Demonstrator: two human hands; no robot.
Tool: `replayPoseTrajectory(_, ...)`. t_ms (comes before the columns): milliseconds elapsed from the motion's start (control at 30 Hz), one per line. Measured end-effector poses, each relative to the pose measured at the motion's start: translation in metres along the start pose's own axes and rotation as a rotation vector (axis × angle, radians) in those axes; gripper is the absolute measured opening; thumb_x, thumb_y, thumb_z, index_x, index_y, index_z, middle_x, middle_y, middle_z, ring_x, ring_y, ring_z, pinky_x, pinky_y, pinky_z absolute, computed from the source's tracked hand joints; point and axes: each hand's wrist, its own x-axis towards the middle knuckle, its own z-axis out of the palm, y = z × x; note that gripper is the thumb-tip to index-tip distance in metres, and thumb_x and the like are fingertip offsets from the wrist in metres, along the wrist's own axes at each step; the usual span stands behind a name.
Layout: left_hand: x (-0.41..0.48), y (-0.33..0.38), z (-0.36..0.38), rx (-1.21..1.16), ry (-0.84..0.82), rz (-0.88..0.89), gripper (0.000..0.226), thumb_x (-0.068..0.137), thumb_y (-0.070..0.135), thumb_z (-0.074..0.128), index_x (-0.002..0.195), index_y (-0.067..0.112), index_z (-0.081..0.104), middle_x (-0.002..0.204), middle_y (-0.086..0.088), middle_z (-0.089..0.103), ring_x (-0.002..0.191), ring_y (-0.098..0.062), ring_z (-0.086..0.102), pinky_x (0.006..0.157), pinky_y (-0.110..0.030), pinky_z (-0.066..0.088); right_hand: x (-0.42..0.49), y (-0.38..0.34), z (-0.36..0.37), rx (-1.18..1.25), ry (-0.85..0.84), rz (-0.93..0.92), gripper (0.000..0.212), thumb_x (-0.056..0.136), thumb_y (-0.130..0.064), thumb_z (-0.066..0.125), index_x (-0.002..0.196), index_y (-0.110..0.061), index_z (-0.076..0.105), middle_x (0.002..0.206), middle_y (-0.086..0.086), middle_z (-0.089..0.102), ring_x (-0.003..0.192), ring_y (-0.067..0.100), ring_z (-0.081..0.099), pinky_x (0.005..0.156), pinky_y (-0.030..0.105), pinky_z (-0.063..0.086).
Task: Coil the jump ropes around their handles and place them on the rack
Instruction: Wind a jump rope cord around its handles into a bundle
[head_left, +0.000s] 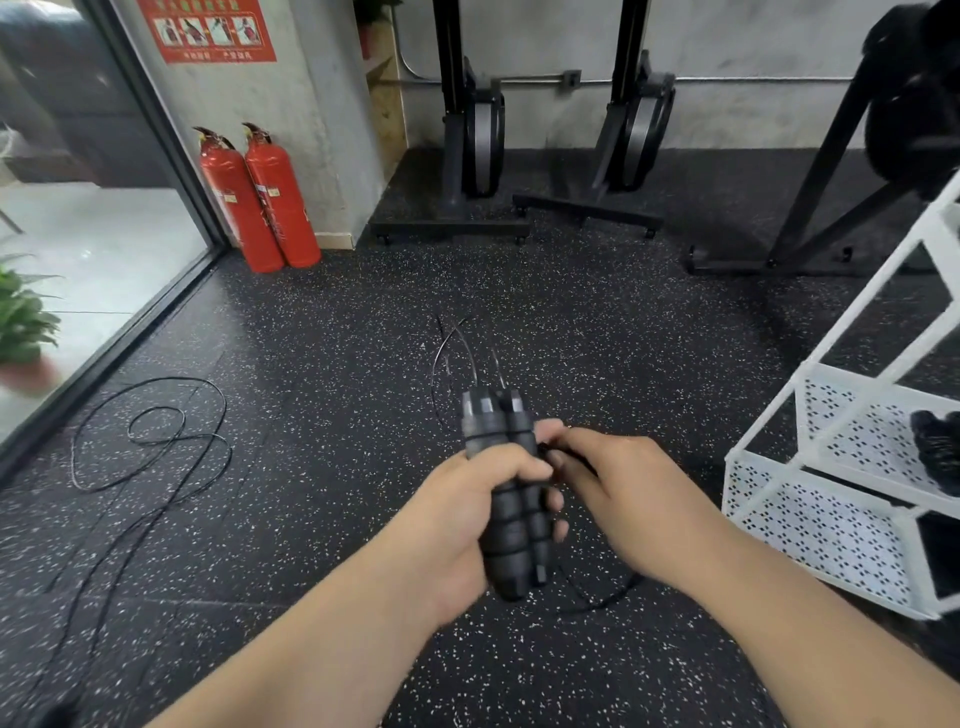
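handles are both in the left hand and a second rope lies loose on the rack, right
No: the head view shows the second rope loose on the floor, not on the rack. The handles are in the left hand.

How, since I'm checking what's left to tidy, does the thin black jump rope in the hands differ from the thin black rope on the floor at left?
The held black jump rope is lifted, its two ribbed handles gripped together by the left hand; the black floor rope lies untouched. The right hand pinches the held rope's cord beside the handles; the floor rope sprawls in loose loops. Both have thin black cord.
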Motion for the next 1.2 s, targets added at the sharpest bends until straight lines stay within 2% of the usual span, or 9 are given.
replayPoseTrajectory(67,0.001,0.011,-0.007,-0.005,0.009,0.003,0.047,0.08,0.004,0.07,0.126,0.011,0.078,0.112,-0.014,0.07,0.075,-0.02,0.062,0.078,-0.042,0.058,0.001,0.002,-0.002,-0.014,-0.005,0.002,0.022,0.11,-0.042,0.049,0.096,-0.031,0.062,0.067,-0.009,0.063,0.059,0.009,0.059,0.061,0.04,0.05)
replayPoseTrajectory(167,0.003,0.033,-0.019,-0.051,0.096,0.058,0.039,0.091,0.001,0.062,0.126,0.01,0.077,0.122,-0.008,0.071,0.075,-0.019,0.063,0.08,-0.042,0.057,0.0,0.003,-0.01,0.009,-0.007,0.023,0.03,0.109,-0.049,0.045,0.093,-0.032,0.064,0.058,-0.005,0.057,0.047,0.01,0.049,0.051,0.035,0.043)
replayPoseTrajectory(367,0.007,0.047,-0.036,-0.117,0.193,0.178,0.056,0.082,0.003,0.064,0.137,0.01,0.069,0.136,-0.005,0.074,0.078,-0.017,0.061,0.077,-0.041,0.059,0.0,0.006,-0.017,0.048,0.043,0.016,0.027,0.109,-0.049,0.044,0.095,-0.039,0.065,0.057,-0.01,0.058,0.044,0.008,0.043,0.046,0.027,0.037)
replayPoseTrajectory(533,0.002,0.027,-0.02,-0.057,0.084,0.086,0.056,0.077,0.003,0.069,0.13,0.019,0.077,0.125,-0.014,0.072,0.077,-0.02,0.063,0.08,-0.044,0.059,0.002,0.003,-0.013,0.04,0.097,0.019,0.027,0.109,-0.045,0.045,0.093,-0.034,0.063,0.055,-0.007,0.056,0.046,0.01,0.047,0.047,0.028,0.037)
replayPoseTrajectory(633,-0.002,0.005,-0.004,0.022,-0.016,0.043,0.056,0.076,0.006,0.07,0.13,0.02,0.077,0.117,-0.015,0.071,0.077,-0.021,0.063,0.08,-0.044,0.059,0.002,0.001,-0.004,0.011,0.075,0.013,0.02,0.109,-0.041,0.05,0.091,-0.037,0.057,0.064,-0.011,0.06,0.058,0.007,0.056,0.057,0.031,0.044)
replayPoseTrajectory(767,0.0,-0.008,0.003,0.023,0.026,-0.002,0.053,0.074,0.009,0.07,0.125,0.019,0.079,0.096,-0.011,0.067,0.074,-0.021,0.062,0.075,-0.041,0.059,0.002,0.003,-0.001,-0.035,-0.008,0.042,0.02,0.109,-0.041,0.05,0.092,-0.04,0.059,0.068,-0.012,0.06,0.062,0.011,0.059,0.06,0.037,0.048)
replayPoseTrajectory(933,0.005,0.011,-0.011,0.046,0.068,0.047,0.042,0.09,0.001,0.062,0.125,0.017,0.078,0.104,-0.012,0.068,0.078,-0.02,0.062,0.077,-0.041,0.058,0.001,0.007,-0.012,-0.018,-0.008,0.054,0.026,0.108,-0.048,0.049,0.096,-0.035,0.067,0.062,-0.007,0.061,0.05,0.008,0.054,0.052,0.032,0.044)
replayPoseTrajectory(1033,0.008,0.03,-0.024,-0.019,0.133,0.103,0.045,0.083,0.003,0.065,0.125,0.014,0.078,0.109,-0.01,0.071,0.077,-0.019,0.062,0.076,-0.04,0.059,0.002,0.007,-0.023,0.032,-0.012,0.073,0.028,0.108,-0.051,0.048,0.097,-0.038,0.069,0.057,-0.007,0.06,0.043,0.007,0.044,0.045,0.024,0.035)
replayPoseTrajectory(1200,0.01,0.029,-0.028,-0.107,0.188,0.15,0.066,0.074,0.004,0.069,0.139,0.011,0.067,0.13,-0.003,0.075,0.074,-0.018,0.063,0.078,-0.042,0.058,0.001,0.007,-0.027,0.04,0.046,0.055,0.026,0.108,-0.048,0.047,0.098,-0.04,0.069,0.058,0.0,0.061,0.042,0.008,0.041,0.045,0.027,0.035)
